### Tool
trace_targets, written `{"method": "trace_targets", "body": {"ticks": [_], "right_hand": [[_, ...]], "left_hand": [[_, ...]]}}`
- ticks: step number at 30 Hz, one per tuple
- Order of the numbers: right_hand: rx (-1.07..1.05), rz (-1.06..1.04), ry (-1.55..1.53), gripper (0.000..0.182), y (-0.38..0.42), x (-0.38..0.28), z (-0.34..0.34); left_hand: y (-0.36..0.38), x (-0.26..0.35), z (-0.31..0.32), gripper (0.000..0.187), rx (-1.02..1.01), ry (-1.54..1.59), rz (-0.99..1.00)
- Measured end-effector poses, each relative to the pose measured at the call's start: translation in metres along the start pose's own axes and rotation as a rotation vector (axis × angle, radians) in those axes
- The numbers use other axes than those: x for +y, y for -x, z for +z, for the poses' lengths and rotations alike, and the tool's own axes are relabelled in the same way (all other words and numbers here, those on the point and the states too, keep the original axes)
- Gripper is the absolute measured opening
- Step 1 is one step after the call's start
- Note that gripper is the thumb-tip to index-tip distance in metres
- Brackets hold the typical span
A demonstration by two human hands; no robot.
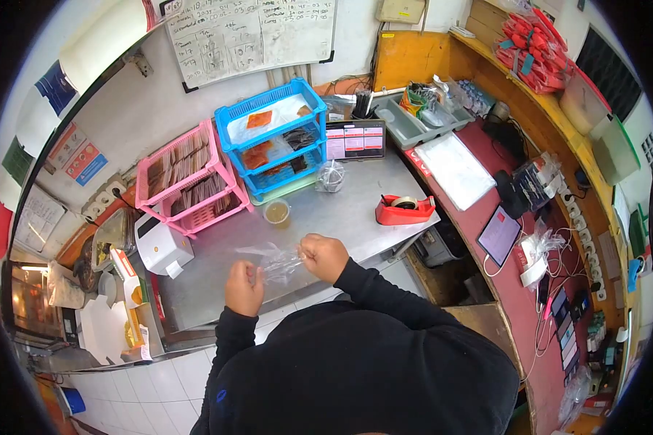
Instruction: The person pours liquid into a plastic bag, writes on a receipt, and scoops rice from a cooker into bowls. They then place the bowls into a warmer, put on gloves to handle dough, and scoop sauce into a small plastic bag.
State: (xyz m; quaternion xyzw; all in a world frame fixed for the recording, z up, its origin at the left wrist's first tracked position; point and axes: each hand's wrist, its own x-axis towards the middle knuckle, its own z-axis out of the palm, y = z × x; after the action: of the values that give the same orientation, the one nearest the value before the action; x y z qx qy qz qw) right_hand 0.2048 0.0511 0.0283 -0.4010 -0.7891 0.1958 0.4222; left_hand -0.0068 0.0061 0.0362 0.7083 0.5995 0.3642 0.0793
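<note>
Frame centre: left hand (244, 288), right hand (323, 258) both pinching clear bag (281, 265), probably keeping film spread; cup (276, 213) just above.

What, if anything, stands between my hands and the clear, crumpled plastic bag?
Nothing visible: your right hand grips one end of the bag, and your left hand appears to hold the other. The round, clear plastic cup of brownish liquid stands beyond it, not between.

Two hands (244, 289), one held plastic bag (281, 264), three blue trays (276, 133), two pink baskets (212, 209), one red tape dispenser (405, 212)
</note>
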Motion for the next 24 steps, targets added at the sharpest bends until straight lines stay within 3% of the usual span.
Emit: {"method": "trace_targets", "body": {"ticks": [2, 5, 8, 12, 14, 17, 20, 23, 24], "right_hand": [[0.023, -0.033, -0.043, 0.012, 0.003, -0.002, 0.004], [-0.033, 0.075, -0.050, 0.017, -0.004, -0.005, -0.004], [0.060, -0.043, -0.166, 0.025, -0.006, -0.008, 0.008], [0.029, -0.103, -0.082, 0.024, -0.001, 0.003, 0.019], [0.057, -0.103, -0.044, 0.024, -0.008, 0.005, 0.012], [0.087, -0.102, -0.033, 0.023, -0.012, 0.006, 0.010], [0.081, 0.122, -0.191, 0.023, -0.009, -0.001, 0.018], [-0.177, 0.147, -0.063, 0.028, 0.006, 0.010, 0.040], [-0.298, 0.291, -0.316, 0.030, 0.014, 0.004, 0.046]], "left_hand": [[0.008, -0.012, 0.000, 0.015, -0.119, -0.025, -0.056], [0.013, -0.025, 0.012, 0.009, -0.063, 0.478, -0.318], [0.014, -0.024, 0.018, 0.010, 0.051, 1.369, -0.540], [0.013, -0.012, 0.009, 0.013, 0.047, 1.669, -0.599], [0.021, -0.018, 0.014, 0.015, -0.005, 1.807, -0.659], [0.017, 0.002, 0.012, 0.018, 0.084, 1.787, -0.679], [0.009, 0.017, 0.009, 0.020, 0.147, 1.670, -0.689], [0.008, 0.005, 0.015, 0.023, 0.199, 1.649, -0.679], [0.012, -0.010, 0.020, 0.023, 0.116, 1.669, -0.667]]}}
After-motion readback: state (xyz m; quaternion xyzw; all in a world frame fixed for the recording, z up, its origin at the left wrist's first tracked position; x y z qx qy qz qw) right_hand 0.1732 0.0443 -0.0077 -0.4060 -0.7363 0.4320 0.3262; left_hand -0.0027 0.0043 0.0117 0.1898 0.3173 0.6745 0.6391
